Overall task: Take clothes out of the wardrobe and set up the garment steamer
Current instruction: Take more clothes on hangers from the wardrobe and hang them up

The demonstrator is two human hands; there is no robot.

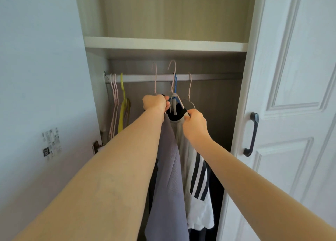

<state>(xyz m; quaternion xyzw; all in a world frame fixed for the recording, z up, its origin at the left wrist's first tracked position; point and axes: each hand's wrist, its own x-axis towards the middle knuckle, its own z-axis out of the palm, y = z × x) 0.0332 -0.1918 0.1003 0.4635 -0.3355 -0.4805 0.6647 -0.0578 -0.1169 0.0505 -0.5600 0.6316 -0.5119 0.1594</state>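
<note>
Both my arms reach into the open wardrobe. My left hand [155, 102] is closed around the neck of a pale pink hanger [155, 77] whose hook stands lifted above the rail [209, 76]; a grey-purple garment [168, 177] hangs from it. My right hand [195, 125] pinches the shoulder of another hanger that carries a white top with dark stripes [198, 182] and a black collar. A blue hanger [175, 85] and another pink hook sit between my hands. No steamer is in view.
Several empty pink hangers and a yellow hanger [122, 102] hang at the rail's left end. A shelf [163, 43] runs above the rail. The white wardrobe door [291, 113] with a black handle [251, 134] stands open on the right. A wall with a sticker [51, 143] is at left.
</note>
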